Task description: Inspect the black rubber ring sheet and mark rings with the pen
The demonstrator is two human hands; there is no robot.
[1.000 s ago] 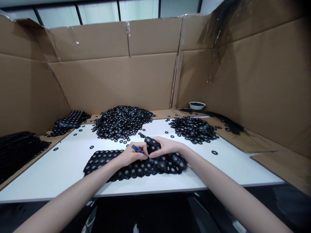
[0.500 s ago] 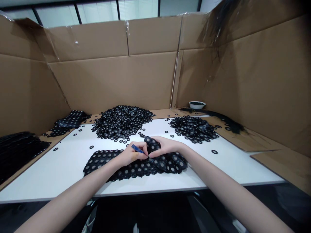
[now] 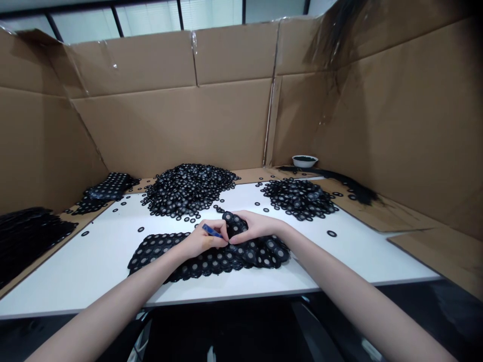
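A black sheet made of joined rings (image 3: 151, 249) lies near the front of the white table, its right part bunched and folded. My left hand (image 3: 206, 239) is closed on a small blue tool (image 3: 212, 231), its fingertips touching the sheet near its middle. With thumb and fingers, my right hand (image 3: 252, 227) grips a raised fold of the sheet just right of the left fingertips. The tool's tip is hidden between the hands.
Behind are a large pile of black rings (image 3: 188, 188) and a smaller one (image 3: 298, 198). A white bowl (image 3: 305, 161), black strands (image 3: 350, 187) and stacked black sheets (image 3: 30, 239) lie near cardboard walls (image 3: 169, 125). Loose rings dot the white table (image 3: 75, 271).
The whole view has shifted slightly. Both hands keep nearly the same pose on the sheet, and the hold on the blue tool is unchanged.
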